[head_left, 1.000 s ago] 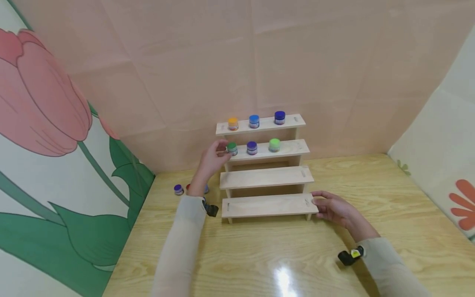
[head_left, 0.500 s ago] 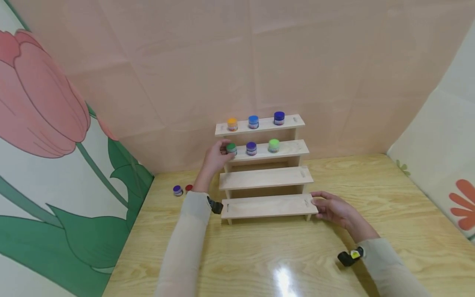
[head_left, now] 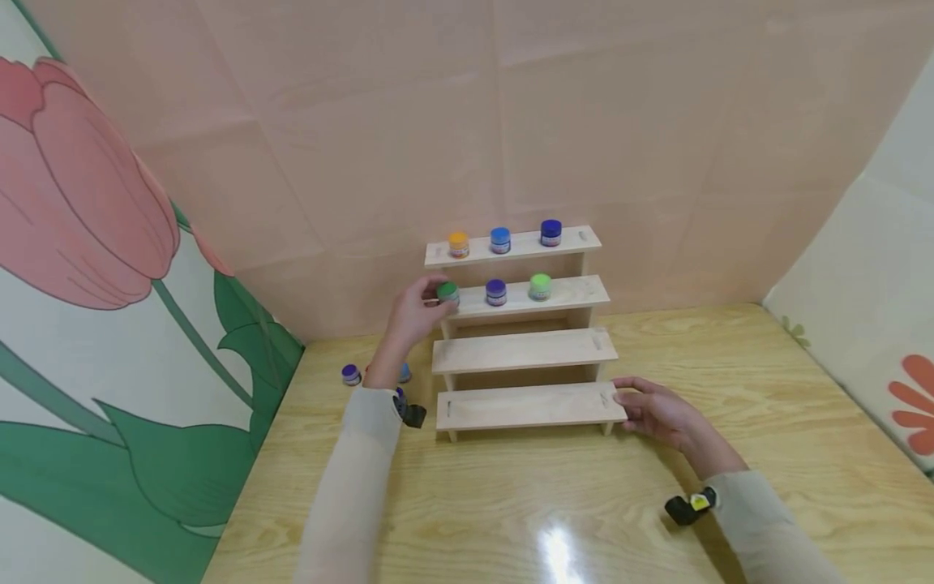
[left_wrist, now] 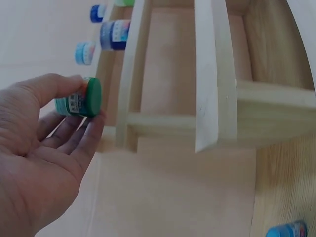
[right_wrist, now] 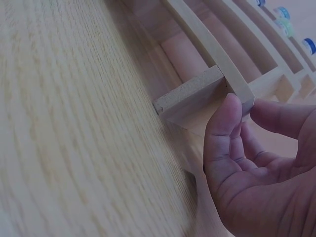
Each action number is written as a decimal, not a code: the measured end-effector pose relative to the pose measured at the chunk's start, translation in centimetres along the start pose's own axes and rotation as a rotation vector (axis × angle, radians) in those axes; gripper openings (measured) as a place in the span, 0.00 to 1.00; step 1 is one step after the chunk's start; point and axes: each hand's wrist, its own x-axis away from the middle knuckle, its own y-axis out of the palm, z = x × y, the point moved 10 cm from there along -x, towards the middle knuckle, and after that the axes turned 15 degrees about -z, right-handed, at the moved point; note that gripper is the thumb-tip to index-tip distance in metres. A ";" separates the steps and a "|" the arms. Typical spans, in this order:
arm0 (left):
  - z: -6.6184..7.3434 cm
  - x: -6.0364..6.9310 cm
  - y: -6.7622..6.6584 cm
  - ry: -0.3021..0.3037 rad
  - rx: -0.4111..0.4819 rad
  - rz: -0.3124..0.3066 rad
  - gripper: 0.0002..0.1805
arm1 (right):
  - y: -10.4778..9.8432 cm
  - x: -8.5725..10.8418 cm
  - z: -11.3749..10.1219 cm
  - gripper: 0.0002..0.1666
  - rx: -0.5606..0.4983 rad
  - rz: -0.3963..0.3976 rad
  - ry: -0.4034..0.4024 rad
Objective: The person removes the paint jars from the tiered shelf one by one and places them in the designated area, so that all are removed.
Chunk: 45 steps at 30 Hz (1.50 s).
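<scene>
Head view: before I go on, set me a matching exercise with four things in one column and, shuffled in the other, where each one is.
Things
1. Orange jar
2. Light-green jar
3. Dark-green jar
4. Right hand

Places
A. In the grip of the left hand
B. At the right end of the lowest shelf
C. Rightmost jar on the second shelf from the top
D. Leftmost jar on the top shelf

Pairs: 1-D, 2-C, 3-A, 4-B
</scene>
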 end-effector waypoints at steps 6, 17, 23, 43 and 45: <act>0.0 1.6 -1.0 0.006 -0.022 -0.009 0.24 | 0.1 0.0 -0.1 0.17 -0.010 -0.018 -0.011; -1.6 4.4 -1.6 0.022 -0.039 -0.047 0.25 | 0.0 0.1 -0.3 0.23 -0.011 -0.005 -0.013; -3.3 5.8 -2.6 -0.004 -0.014 -0.048 0.25 | -0.1 0.1 -0.3 0.22 -0.008 -0.004 -0.017; -9.4 10.3 -5.6 -0.089 -0.062 -0.053 0.29 | 0.1 0.0 0.0 0.17 -0.010 -0.024 -0.016; -10.1 10.6 -5.8 -0.102 -0.066 -0.056 0.30 | 0.1 0.0 0.0 0.16 -0.006 -0.029 -0.017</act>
